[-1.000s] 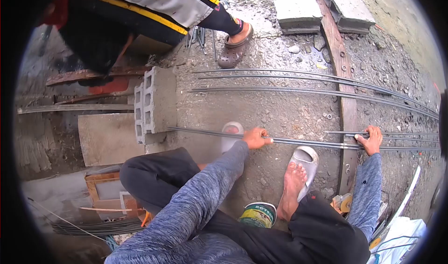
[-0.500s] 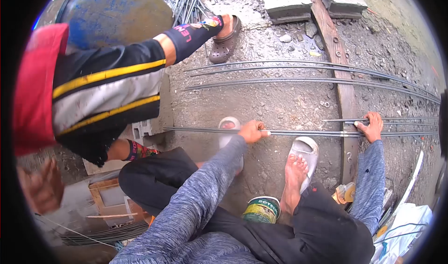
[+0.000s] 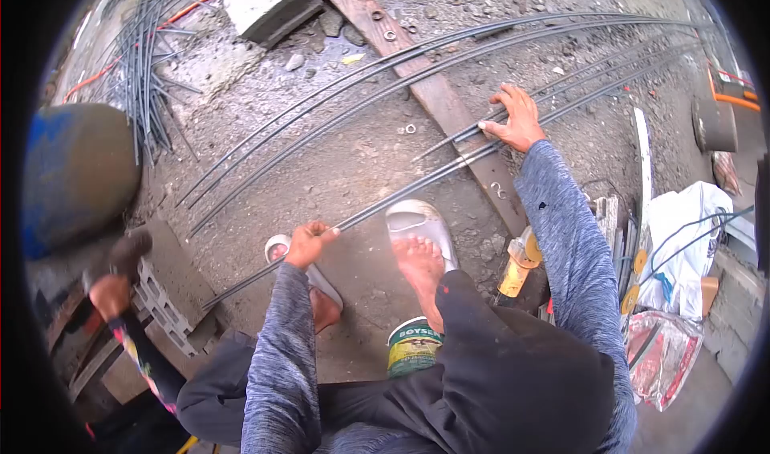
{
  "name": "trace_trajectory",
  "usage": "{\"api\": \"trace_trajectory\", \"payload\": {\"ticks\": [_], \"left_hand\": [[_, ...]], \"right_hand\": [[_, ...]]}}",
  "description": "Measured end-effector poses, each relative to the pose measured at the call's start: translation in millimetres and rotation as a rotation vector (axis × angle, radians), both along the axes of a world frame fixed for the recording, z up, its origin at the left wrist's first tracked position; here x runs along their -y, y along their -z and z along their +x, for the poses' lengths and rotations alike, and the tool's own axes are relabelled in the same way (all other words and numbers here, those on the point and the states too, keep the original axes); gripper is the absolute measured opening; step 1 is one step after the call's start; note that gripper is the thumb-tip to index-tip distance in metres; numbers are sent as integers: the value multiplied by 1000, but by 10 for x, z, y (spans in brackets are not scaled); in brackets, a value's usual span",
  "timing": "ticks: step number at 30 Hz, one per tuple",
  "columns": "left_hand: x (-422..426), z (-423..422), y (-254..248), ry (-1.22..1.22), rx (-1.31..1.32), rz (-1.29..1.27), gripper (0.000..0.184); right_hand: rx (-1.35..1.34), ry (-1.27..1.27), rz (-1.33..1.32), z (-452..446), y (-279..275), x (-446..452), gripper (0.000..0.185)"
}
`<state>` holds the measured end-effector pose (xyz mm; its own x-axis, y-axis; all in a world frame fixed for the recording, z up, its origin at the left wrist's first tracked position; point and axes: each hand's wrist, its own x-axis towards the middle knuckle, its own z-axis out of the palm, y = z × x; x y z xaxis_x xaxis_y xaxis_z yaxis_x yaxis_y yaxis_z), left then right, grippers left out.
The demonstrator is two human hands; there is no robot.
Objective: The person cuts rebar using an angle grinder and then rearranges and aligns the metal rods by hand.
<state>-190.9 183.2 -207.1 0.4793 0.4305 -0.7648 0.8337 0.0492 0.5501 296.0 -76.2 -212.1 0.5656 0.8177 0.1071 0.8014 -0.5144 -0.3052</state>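
Several thin steel bars (image 3: pixel 409 189) run slantwise in front of me, over a wooden plank (image 3: pixel 439 105). My left hand (image 3: pixel 309 245) is closed around the nearest bars, left of my right foot. Farther along, my right hand (image 3: pixel 517 121) lies over the bars near the plank. Its fingers are bent and spread apart from the thumb, which touches a bar end. Beyond my hands lies another group of long bars (image 3: pixel 321 105), curved by the lens. Small metal rings (image 3: pixel 391 35) rest on and around the plank.
A paint bucket (image 3: pixel 413 346) stands between my legs. A yellow power tool (image 3: pixel 517 269) lies near my right knee, with a white sack (image 3: pixel 690 237) farther right. Hollow blocks (image 3: pixel 164 306), another person's hand (image 3: pixel 110 295) and a blue-stained drum (image 3: pixel 80 177) are leftward. Cut bars (image 3: pixel 148 77) lie behind.
My view has turned right, so the bars now slant. The other person has moved from the left foreground to the lower left edge. My left hand stays on the bars.
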Motion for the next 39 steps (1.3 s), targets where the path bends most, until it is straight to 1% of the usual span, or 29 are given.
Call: {"api": "trace_trajectory", "payload": {"ticks": [2,5,6,9,10,14,16,19,22,25,26,29,30,32,33,34,35,39], "left_hand": [[-36,-45,13,-83,9,-121,26],[-81,-31,39,-38,-19,-125,24],[-88,29,-67,-37,-61,-127,24],[-92,59,-119,-13,-40,-117,23],[-73,60,-109,-37,32,-124,21],[-25,104,-239,-5,47,-34,21],[4,83,-258,1,76,18,23],[37,64,-361,37,184,255,27],[22,119,-627,334,284,551,32],[24,160,-818,393,157,547,36],[-1,180,-852,443,110,570,44],[-11,262,-976,407,-15,392,51],[4,277,-992,391,-1,384,53],[30,307,-1020,369,25,363,58],[33,298,-1016,405,-1,351,58],[33,293,-999,439,-27,339,58],[17,301,-1001,477,-52,330,59],[79,425,-1249,449,-78,295,60]], "right_hand": [[-69,36,87,-153,-285,-21,49],[-512,56,-227,-299,-567,39,41],[-359,-44,-258,-382,-562,97,40],[-369,-97,-268,-419,-472,193,41],[-345,-79,-244,-436,-442,218,42],[-348,-88,-455,-281,-468,184,46],[-339,-98,-478,-226,-482,145,47],[-340,-88,-447,-193,-539,118,50],[-325,-95,-383,-141,-620,101,51],[-425,-56,-470,-24,-793,54,49],[-473,-35,-513,3,-819,39,57],[-315,-86,-185,-4,-625,146,70],[-314,-41,-348,48,-580,113,91],[-328,-34,-401,111,-463,61,99],[-337,-33,-429,131,-432,31,103],[-353,-32,-523,158,-405,-5,108],[-356,-35,-567,179,-380,-34,108],[-369,-15,-695,130,-346,-161,105]]}}
